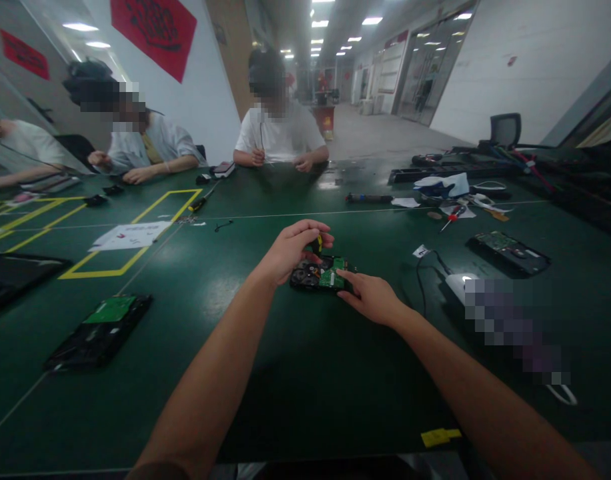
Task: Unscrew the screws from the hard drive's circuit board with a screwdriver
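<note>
Head view: well inside the near edge of the green table [310, 387], the left hand [293, 248] gripped a yellow-and-black handle [318, 245]; the right hand [373, 295] held a hard drive [313, 274].

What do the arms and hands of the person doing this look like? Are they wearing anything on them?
Both the left hand and right hand are bare, with no gloves visible. The forearms are uncovered, and I see no watch, bracelet or cable. A dark edge low on the left arm may be a sleeve; it's unclear.
</note>
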Motion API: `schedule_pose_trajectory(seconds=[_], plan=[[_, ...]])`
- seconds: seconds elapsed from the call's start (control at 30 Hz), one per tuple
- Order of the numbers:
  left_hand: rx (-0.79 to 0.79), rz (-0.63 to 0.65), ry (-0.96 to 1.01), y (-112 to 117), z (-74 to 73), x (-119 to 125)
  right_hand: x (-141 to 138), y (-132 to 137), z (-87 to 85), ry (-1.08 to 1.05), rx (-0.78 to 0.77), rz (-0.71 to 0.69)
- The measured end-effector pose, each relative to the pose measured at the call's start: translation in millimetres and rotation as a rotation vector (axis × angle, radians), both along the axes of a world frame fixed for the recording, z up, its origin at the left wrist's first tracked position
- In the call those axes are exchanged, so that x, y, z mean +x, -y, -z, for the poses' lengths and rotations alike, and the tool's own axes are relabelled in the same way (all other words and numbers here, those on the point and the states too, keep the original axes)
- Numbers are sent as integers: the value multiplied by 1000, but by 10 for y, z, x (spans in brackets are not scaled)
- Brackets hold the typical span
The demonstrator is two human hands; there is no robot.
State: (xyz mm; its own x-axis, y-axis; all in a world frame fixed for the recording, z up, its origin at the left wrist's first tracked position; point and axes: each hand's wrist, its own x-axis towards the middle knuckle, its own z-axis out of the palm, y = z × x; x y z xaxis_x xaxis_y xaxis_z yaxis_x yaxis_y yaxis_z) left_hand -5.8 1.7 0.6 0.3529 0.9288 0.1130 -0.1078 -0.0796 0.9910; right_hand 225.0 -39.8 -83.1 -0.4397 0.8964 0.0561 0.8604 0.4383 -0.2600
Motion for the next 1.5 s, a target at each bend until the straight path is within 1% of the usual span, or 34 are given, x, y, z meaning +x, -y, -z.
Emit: schedule_pose_trajectory(seconds=[0.07,0.2,0.3,0.47,0.63,0.73,0.83,0.97,1.03,1.17,1.27,1.4,1.43,1.5], plan=[[27,-9,-23,-1,-3,-3,5,-3,12,-3,3,-4],[98,-34,-133,-5,5,1,7,-6,25,-3,10,-5],[121,-47,-165,-18,28,-2,2,-7,25,-9,8,-3],[100,-21,-145,-25,36,-14,-1,-15,47,-17,-1,4],[7,-4,-54,-10,9,-7,13,-30,83,-30,9,-10],[5,-3,-38,-8,10,0,17,-32,87,-26,8,-14],[77,-55,-92,-13,27,9,14,-29,75,-22,-1,-4],[239,-188,-206,-30,53,14,8,-19,57,-40,1,6],[263,-208,-225,-37,53,6,7,-16,57,-44,4,5],[229,-144,-233,-44,35,-15,15,-26,74,-31,10,0],[185,-103,-176,-54,44,-18,24,-38,90,-26,14,-1],[147,67,-45,-63,104,12,20,-41,97,-32,19,-17],[154,83,-30,-62,119,24,17,-40,95,-32,22,-17],[172,66,-20,-62,139,47,9,-37,88,-26,22,-10]])
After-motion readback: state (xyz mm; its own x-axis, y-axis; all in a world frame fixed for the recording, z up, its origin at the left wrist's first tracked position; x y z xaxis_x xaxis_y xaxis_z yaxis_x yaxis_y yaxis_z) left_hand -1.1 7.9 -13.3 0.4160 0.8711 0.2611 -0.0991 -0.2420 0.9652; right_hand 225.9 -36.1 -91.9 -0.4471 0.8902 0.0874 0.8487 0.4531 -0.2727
